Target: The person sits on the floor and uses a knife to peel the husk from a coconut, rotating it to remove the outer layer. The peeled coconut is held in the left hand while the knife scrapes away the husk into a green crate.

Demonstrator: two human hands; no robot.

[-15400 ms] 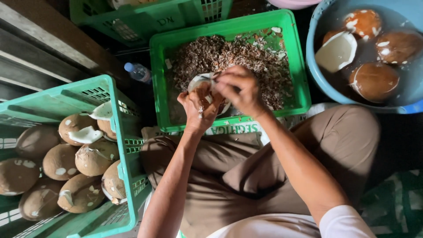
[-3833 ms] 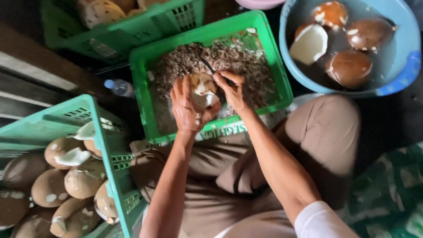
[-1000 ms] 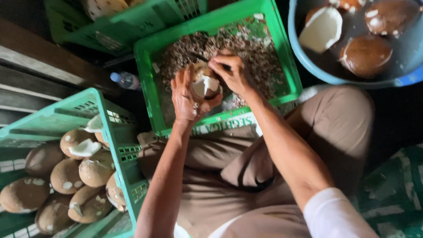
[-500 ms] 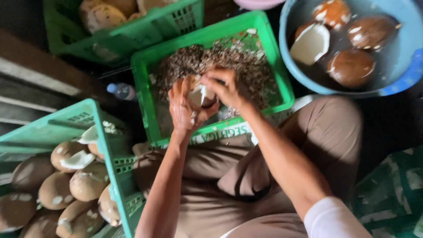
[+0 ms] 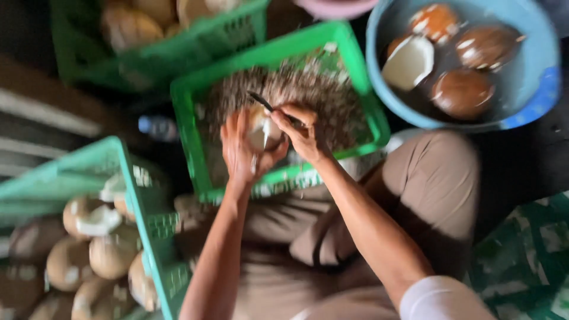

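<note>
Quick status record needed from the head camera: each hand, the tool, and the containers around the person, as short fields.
left hand: cups a coconut piece
right hand: grips a dark thin tool, tip at the piece
middle crate: green, holds brown shavings
left crate: green, whole pale coconuts
blue tub: water, brown and white coconut pieces
image: blurred

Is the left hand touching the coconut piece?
Touching. The head view shows the left hand cupped around the coconut piece, fingers wrapped against it.
</note>
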